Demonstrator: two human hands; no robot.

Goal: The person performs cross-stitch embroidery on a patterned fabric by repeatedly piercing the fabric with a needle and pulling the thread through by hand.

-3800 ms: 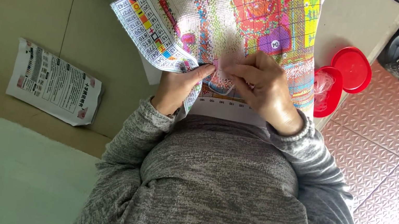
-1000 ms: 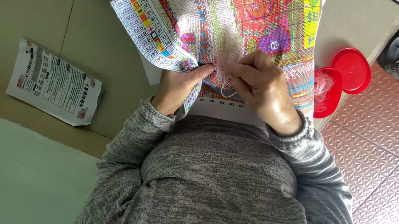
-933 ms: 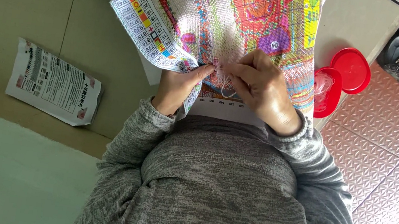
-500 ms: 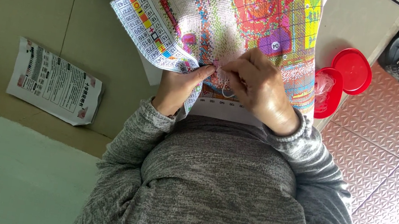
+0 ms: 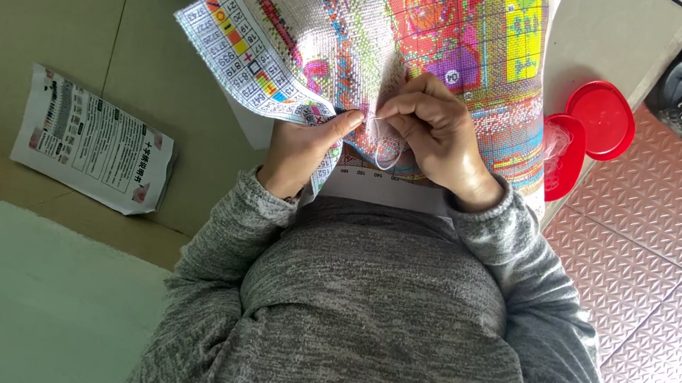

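While both hands [image 5: 367,137] pinch gridded cloth [image 5: 400,38], a white leaflet [image 5: 96,143] lies left.

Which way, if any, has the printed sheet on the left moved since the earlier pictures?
No. The printed sheet lies in the same spot beside the floor seam, just as before.

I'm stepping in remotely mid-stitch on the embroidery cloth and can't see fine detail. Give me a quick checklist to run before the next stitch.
1. Cloth held: left hand pinches the edge of the cross-stitch cloth, thumb on top. Ok.
2. Working hand placed: right hand rests on the cloth, fingers curled at the stitching spot. Ok.
3. Thread free: a pale loop of thread hangs between the hands; tangles cannot tell.
4. Needle in grip: too small to see. Cannot tell.
5. Colour key visible: the chart strip along the cloth edge faces up. Ok.
6. Printed sheet to hand: lies apart on the surface to the left. Not ok.
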